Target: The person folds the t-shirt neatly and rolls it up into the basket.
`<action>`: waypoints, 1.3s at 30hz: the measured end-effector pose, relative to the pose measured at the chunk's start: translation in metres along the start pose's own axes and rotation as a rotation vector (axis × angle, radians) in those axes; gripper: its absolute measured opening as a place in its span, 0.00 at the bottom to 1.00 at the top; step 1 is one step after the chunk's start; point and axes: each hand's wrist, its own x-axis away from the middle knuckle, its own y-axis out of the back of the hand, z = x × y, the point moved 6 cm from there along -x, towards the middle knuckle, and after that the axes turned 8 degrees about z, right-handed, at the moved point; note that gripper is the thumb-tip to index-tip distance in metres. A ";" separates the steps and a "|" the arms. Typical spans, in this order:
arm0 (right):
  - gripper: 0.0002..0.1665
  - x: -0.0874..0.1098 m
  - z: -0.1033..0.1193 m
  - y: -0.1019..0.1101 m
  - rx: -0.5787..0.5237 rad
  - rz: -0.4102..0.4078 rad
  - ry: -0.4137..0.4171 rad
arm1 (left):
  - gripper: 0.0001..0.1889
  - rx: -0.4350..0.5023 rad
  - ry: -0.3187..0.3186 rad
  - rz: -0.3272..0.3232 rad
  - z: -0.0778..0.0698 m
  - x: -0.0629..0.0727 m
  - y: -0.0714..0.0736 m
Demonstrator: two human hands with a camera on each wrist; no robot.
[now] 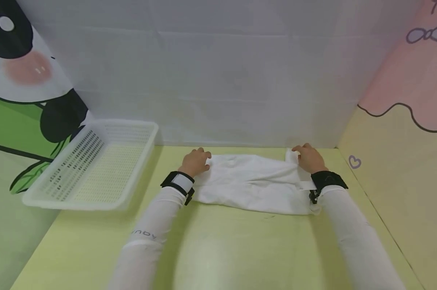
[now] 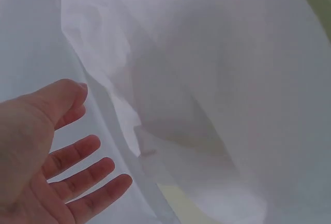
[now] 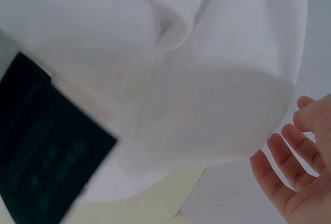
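The left hand [image 1: 196,162] is relaxed, its three visible longer fingers apart, the thumb near the index finger and nothing seen gripped between them. The right hand [image 1: 310,158] looks much the same: fingers spread, thumb near the index, a fingertip at or just beside the fabric's edge; whether it touches, I cannot tell.

Between the two hands lies a white, soft fabric piece [image 1: 251,183], probably a garment, its far corners close to the fingers and its near edge running below both wrists. A narrow strip of it sticks up just left of the right hand, and creases run across its middle.

For smoothing it, the best handling seems to be light pinches at both far corners, an even outward pull, then flat palms over the creases; the strip by the right hand wants tucking straight, lest it bunch underneath.

Under both hands is a smooth pale-yellow worktop [image 1: 222,249], faintly glossy on the near side. Left of the left hand stands a white perforated plastic basket [image 1: 109,169]. Beyond the hands rises a creased whitish backdrop [image 1: 222,80]; far left is a panda-like cartoon panel [image 1: 15,80], far right a pink-and-cream panel [image 1: 403,76].
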 end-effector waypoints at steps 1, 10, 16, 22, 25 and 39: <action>0.18 0.000 -0.001 -0.001 0.000 0.005 -0.007 | 0.19 -0.007 0.001 -0.015 0.000 -0.003 -0.003; 0.25 -0.002 -0.006 -0.017 0.030 0.167 -0.043 | 0.19 -0.059 0.058 -0.038 0.000 -0.017 -0.011; 0.32 -0.004 -0.006 -0.034 0.000 0.365 -0.074 | 0.19 -0.081 0.067 -0.025 -0.005 -0.023 -0.014; 0.35 -0.002 -0.007 -0.050 -0.005 0.493 -0.124 | 0.26 -0.058 0.061 0.108 -0.017 -0.019 -0.012; 0.32 0.000 -0.007 -0.053 -0.006 0.487 -0.145 | 0.26 -0.050 0.065 0.141 -0.018 -0.017 -0.014; 0.19 -0.004 -0.020 -0.053 -0.003 0.371 -0.062 | 0.04 0.053 0.012 0.110 -0.002 -0.024 -0.027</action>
